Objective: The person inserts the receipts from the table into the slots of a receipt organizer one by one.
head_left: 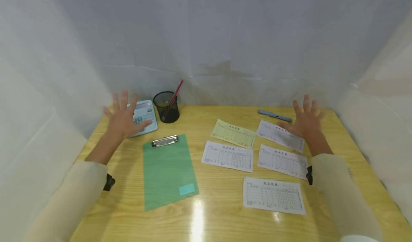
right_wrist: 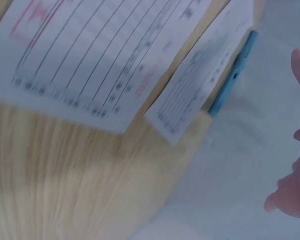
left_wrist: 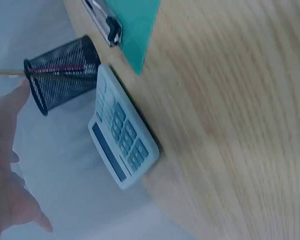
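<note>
My left hand [head_left: 121, 122], fingers spread, hovers over the left part of a pale blue calculator [head_left: 145, 117] and holds nothing. In the left wrist view that calculator [left_wrist: 122, 130] lies apart from the hand [left_wrist: 7, 170]. My right hand [head_left: 305, 122] is also spread and holds nothing, above the right end of a printed white slip [head_left: 278, 136]. Just behind that slip lies a blue pen [head_left: 274, 115]. More white slips [head_left: 227, 156] and a yellow slip [head_left: 234, 132] lie flat to the left and front. A green clipboard [head_left: 168, 172] rests at centre left.
A black mesh pen cup [head_left: 166, 107] with a red pencil [head_left: 173, 97] leaning in it stands right of the calculator. A light blue sticky note [head_left: 187, 189] is at the clipboard's lower right. Pale sheeting [head_left: 219, 41] encloses the wooden table [head_left: 222, 213] at the back and sides.
</note>
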`<state>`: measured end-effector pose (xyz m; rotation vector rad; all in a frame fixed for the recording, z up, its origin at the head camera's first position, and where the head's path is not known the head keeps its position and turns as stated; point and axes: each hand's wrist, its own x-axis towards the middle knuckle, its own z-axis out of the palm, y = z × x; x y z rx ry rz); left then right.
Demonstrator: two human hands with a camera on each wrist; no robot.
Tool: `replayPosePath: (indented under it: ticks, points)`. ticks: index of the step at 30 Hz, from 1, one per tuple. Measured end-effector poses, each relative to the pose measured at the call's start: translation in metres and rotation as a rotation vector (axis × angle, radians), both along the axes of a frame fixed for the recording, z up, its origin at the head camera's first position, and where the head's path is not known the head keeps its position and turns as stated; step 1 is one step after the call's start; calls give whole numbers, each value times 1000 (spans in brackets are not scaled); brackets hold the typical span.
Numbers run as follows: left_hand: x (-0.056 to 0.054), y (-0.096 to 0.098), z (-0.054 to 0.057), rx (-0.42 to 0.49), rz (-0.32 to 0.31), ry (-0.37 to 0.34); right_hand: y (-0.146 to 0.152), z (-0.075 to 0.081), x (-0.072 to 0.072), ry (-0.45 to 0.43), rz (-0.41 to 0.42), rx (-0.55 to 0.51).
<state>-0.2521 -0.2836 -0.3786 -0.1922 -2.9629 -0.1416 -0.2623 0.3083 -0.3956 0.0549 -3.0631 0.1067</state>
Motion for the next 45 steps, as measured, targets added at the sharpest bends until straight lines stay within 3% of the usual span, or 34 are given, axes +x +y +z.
replayPosePath:
  ticks: [8,13,18,21,24,28,33,39,45]
  points:
    - [22,24,-11,44,-152,29,-26,-3,3,-152,60,-225]
    - [28,31,-21,141,-239,59,-44,-12,5,-158,74,-298]
    - [30,37,-31,226,-261,-46,-62,-20,10,-154,117,-434]
    - [27,42,-34,243,-259,-114,-72,-23,11,-186,100,-520]
    - [22,45,-40,267,-275,-137,-81,-26,11,-214,84,-572]
    - [18,46,-48,249,-323,-127,-92,-28,12,-249,80,-592]
    - [17,50,-54,210,-367,-108,-106,-31,8,-309,54,-525]
    - [19,53,-56,224,-357,-136,-116,-37,7,-378,25,-488]
    - [20,54,-58,245,-345,-148,-120,-38,9,-338,69,-464]
